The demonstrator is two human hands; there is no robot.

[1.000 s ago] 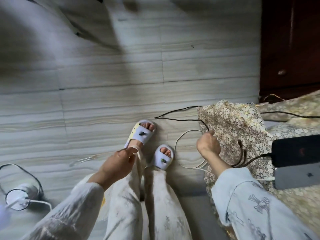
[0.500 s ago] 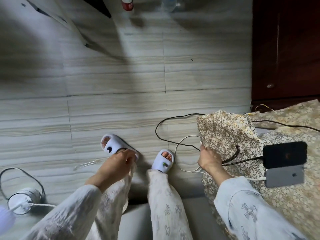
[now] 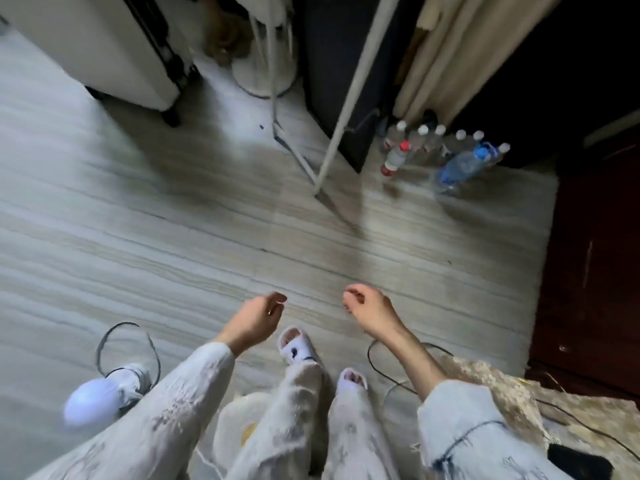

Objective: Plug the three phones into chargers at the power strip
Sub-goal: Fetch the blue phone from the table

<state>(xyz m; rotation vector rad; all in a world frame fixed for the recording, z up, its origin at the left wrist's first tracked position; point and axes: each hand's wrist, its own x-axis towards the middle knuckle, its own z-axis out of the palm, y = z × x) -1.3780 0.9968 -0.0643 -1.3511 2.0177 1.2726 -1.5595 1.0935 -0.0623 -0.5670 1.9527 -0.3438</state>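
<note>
Both hands hang in the air over the tiled floor, holding nothing. My left hand (image 3: 258, 318) has its fingers loosely curled and apart, and so does my right hand (image 3: 369, 311). At the bottom right a black phone (image 3: 576, 460) lies on the gold patterned bedcover (image 3: 512, 393), mostly cut off by the frame edge. A black cable (image 3: 375, 365) loops on the floor beside the bedcover, and another black cable (image 3: 588, 426) crosses the cover. The other phones and the power strip are out of view.
My feet in white slippers (image 3: 296, 346) stand below the hands. A white lamp with a coiled cord (image 3: 104, 393) lies at lower left. Several plastic bottles (image 3: 450, 154) stand at the back right by a dark wooden cabinet (image 3: 595, 271). White furniture (image 3: 104, 53) stands top left.
The view has swung up and away from the bed. My right hand has let go of the bedcover and cables and risen. My left hand has lifted off my knee. The feet have shifted.
</note>
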